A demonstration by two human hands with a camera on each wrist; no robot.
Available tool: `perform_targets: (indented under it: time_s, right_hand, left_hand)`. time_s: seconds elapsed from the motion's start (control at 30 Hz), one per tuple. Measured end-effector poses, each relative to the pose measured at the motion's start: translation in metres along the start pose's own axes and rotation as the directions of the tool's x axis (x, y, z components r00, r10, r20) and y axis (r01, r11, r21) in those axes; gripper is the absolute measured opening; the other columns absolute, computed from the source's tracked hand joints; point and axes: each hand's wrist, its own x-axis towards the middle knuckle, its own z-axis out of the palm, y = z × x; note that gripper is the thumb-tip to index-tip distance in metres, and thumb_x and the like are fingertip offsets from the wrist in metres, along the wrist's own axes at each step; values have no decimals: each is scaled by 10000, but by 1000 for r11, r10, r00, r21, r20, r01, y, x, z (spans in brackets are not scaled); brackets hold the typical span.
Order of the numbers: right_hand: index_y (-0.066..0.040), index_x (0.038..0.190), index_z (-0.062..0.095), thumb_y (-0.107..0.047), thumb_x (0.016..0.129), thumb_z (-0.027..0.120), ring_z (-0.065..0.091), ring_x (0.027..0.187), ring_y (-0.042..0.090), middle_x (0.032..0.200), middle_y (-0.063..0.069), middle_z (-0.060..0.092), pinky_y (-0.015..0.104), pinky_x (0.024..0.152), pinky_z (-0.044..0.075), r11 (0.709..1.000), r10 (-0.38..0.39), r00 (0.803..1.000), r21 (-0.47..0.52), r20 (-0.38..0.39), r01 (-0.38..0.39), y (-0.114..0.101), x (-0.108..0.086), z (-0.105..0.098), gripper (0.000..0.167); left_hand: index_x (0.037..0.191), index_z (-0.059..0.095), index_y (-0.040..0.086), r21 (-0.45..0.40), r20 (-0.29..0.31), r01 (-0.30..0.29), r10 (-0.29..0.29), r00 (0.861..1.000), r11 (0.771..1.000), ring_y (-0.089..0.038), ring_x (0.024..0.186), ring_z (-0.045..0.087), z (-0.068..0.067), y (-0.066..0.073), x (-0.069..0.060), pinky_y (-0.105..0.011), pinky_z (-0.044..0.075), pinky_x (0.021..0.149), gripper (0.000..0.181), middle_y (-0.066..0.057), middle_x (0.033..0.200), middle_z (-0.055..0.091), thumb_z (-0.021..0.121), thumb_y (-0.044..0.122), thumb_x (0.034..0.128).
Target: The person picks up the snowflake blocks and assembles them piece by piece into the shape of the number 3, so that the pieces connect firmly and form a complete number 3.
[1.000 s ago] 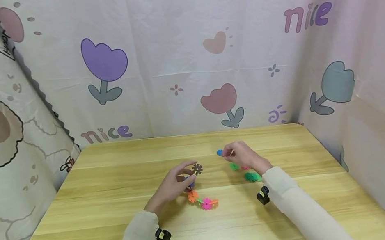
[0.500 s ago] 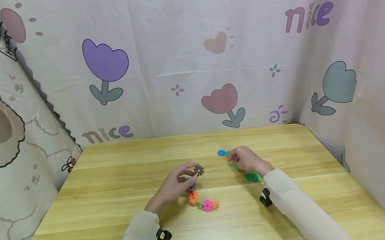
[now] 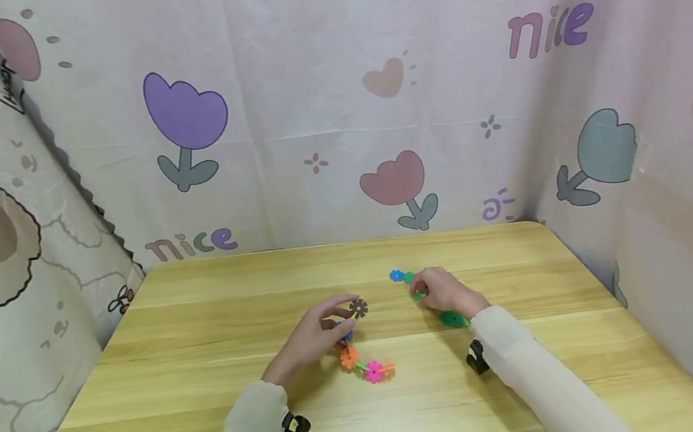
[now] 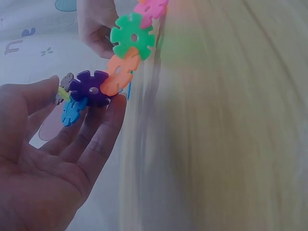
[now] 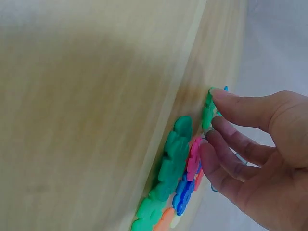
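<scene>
The left hand (image 3: 312,334) holds a chain of notched plastic discs between thumb and fingers. In the left wrist view a purple disc (image 4: 90,88), a blue one (image 4: 72,111) and a grey one lie within its grip, with an orange disc (image 4: 118,73), a green disc (image 4: 134,37) and a pink disc (image 4: 153,9) trailing off. In the head view a brown disc (image 3: 358,308) is at the fingertips. The right hand (image 3: 443,289) pinches a light green disc (image 5: 208,109) by its edge, thumb on top, at the tabletop.
Beside the right hand lie dark green discs (image 5: 174,159), a pink disc (image 5: 193,159) and a blue disc (image 5: 183,193). Another blue disc (image 3: 396,276) lies farther back on the wooden table (image 3: 215,415). A printed curtain (image 3: 287,90) hangs behind the table.
The right hand has drawn back from beside the far blue disc, slightly toward the near side, and now has a green disc at its fingertips. The left hand has barely moved.
</scene>
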Motion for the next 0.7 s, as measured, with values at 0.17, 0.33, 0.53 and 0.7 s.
perform_targets:
  time_s: [0.17, 0.33, 0.53, 0.7]
  right_hand:
    - [-26, 1030, 763, 4, 856, 805, 658, 898, 221, 961, 101, 729, 416, 865, 580, 1000, 0, 1000, -3, -3, 0, -1, 0, 1, 181]
    - [-52, 991, 771, -2, 849, 813, 572, 832, 181, 925, 93, 696, 409, 830, 551, 1000, 11, 1000, 0, -11, -11, -3, -1, 0, 156]
    - [-85, 965, 790, -22, 858, 812, 557, 840, 178, 931, 69, 701, 408, 822, 541, 1000, 21, 1000, 23, -12, -21, -4, -2, 2, 126]
    - [-91, 998, 799, -41, 889, 787, 573, 841, 174, 925, 58, 703, 401, 814, 551, 999, 10, 999, 33, -37, -9, -7, -3, 1, 120]
  left_hand:
    - [1538, 470, 115, -1, 8, -1, 1, 1000, 1000, -405, 961, 716, 0, 1, 0, -371, 643, 725, 515, -268, 1298, 606, 613, 214, 1053]
    - [1529, 483, 131, -6, 0, 9, -9, 1000, 1000, -404, 964, 714, 0, 2, 0, -382, 644, 724, 502, -258, 1299, 607, 614, 210, 1051]
    - [1525, 493, 156, -6, -2, 12, -12, 1000, 1000, -404, 959, 718, 2, 4, -1, -378, 644, 699, 495, -255, 1295, 615, 618, 202, 1049]
    - [1522, 497, 168, 3, 2, 8, -8, 1000, 1000, -397, 955, 718, 2, 3, 1, -382, 645, 704, 486, -258, 1301, 611, 614, 195, 1050]
